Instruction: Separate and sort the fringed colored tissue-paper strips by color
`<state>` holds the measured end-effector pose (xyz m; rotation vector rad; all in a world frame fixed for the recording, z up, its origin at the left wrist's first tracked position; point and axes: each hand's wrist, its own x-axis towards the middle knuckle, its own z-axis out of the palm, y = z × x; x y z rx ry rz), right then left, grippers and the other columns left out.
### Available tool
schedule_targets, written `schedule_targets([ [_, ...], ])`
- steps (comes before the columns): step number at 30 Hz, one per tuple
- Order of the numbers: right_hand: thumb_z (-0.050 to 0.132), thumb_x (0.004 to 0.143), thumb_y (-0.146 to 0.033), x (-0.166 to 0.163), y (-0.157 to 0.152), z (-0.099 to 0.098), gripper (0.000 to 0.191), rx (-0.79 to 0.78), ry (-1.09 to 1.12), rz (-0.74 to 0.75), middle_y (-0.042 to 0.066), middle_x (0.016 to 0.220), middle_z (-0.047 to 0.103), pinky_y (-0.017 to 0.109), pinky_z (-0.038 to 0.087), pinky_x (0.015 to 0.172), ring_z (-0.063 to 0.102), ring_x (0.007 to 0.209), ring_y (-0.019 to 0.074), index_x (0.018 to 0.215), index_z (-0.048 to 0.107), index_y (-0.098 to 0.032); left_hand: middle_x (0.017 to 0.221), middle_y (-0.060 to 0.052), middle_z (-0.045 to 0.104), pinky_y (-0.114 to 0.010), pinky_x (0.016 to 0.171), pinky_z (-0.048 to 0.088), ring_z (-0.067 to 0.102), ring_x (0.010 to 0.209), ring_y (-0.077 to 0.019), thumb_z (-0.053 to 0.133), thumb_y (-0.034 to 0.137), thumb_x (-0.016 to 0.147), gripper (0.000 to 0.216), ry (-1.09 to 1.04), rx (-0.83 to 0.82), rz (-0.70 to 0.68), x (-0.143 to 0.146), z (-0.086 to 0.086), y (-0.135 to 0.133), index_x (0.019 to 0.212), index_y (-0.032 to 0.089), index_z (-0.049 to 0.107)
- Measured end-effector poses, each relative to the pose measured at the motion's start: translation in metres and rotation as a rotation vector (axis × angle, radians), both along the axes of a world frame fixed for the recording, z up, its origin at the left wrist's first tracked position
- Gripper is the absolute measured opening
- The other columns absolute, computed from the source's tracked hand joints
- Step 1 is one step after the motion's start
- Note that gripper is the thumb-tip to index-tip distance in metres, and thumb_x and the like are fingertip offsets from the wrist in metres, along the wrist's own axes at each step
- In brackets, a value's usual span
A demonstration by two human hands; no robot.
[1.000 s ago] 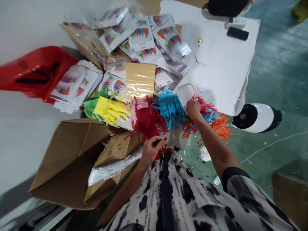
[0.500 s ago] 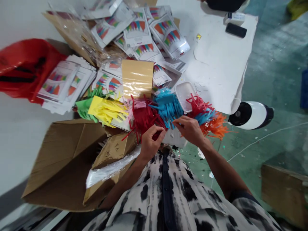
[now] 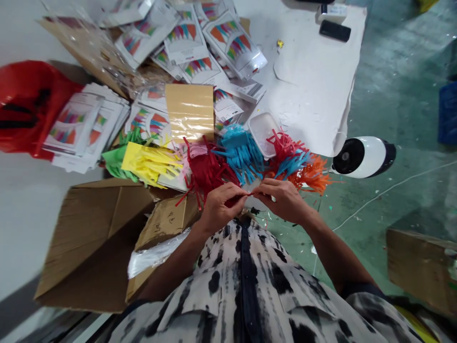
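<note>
My left hand [image 3: 223, 205] and my right hand [image 3: 282, 197] meet in front of my body, fingertips nearly touching. Both pinch a thin twisted strip of red tissue paper [image 3: 249, 194]; part of it is hidden by the fingers. Just beyond my left hand lies a dark red fringed tassel [image 3: 205, 166]. A blue fringed tassel [image 3: 243, 152] is beyond the gap between the hands. Farther left are a yellow tassel [image 3: 150, 161] and a green one [image 3: 121, 164]. Past my right hand are pinkish-red fringes [image 3: 285, 145] and orange fringes [image 3: 312, 176].
Printed packets [image 3: 232, 43] are heaped at the back, near a tan card [image 3: 191, 112]. A clear plastic tray [image 3: 263, 131] sits beside the blue tassel. An open cardboard box [image 3: 89, 238] stands left, a red bag [image 3: 32, 107] behind it. A black-and-white device [image 3: 367, 156] is right.
My right hand has moved down and left to join my left hand, and its fingers now pinch the red strip. The camera view has shifted slightly.
</note>
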<state>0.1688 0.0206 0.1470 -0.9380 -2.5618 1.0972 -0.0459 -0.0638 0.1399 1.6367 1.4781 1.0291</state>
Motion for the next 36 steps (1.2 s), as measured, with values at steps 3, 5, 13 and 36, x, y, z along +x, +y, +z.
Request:
schedule_targets([
  [3, 0.055, 0.107, -0.029, 0.004, -0.001, 0.005, 0.023, 0.011, -0.040, 0.049, 0.004, 0.099, 0.075, 0.025, 0.043, 0.074, 0.068, 0.086, 0.0139, 0.108, 0.078, -0.024, 0.096, -0.005, 0.077, -0.029, 0.084, 0.056, 0.072, 0.088, -0.0172, 0.066, 0.028, 0.097, 0.013, 0.020, -0.027, -0.038, 0.001, 0.002, -0.002, 0.098, 0.021, 0.078],
  [5, 0.056, 0.107, -0.029, 0.006, -0.002, 0.009, 0.023, 0.033, -0.070, 0.079, 0.004, 0.099, 0.075, 0.025, 0.040, 0.072, 0.067, 0.085, 0.0136, 0.107, 0.078, -0.025, 0.095, -0.005, 0.077, -0.029, 0.083, 0.056, 0.071, 0.087, -0.0173, 0.065, 0.027, 0.097, 0.014, 0.046, -0.028, -0.055, 0.002, 0.004, -0.004, 0.098, 0.022, 0.078],
  [13, 0.062, 0.102, -0.028, 0.011, -0.009, 0.022, 0.017, 0.041, -0.125, 0.138, 0.003, 0.099, 0.077, 0.026, 0.037, 0.069, 0.068, 0.084, 0.0150, 0.105, 0.078, -0.024, 0.091, -0.005, 0.072, -0.028, 0.080, 0.052, 0.067, 0.086, -0.0173, 0.063, 0.020, 0.095, 0.012, 0.226, 0.033, -0.190, 0.007, 0.018, -0.010, 0.095, 0.021, 0.075],
  [36, 0.060, 0.101, -0.025, 0.026, -0.037, 0.013, 0.015, -0.045, -0.114, 0.167, 0.004, 0.092, 0.072, 0.027, 0.032, 0.068, 0.062, 0.079, 0.0145, 0.101, 0.074, -0.020, 0.100, -0.004, 0.079, -0.028, 0.084, 0.058, 0.075, 0.089, -0.0186, 0.073, 0.023, 0.090, 0.015, -0.123, -0.297, -0.087, 0.022, 0.011, -0.040, 0.105, 0.022, 0.074],
])
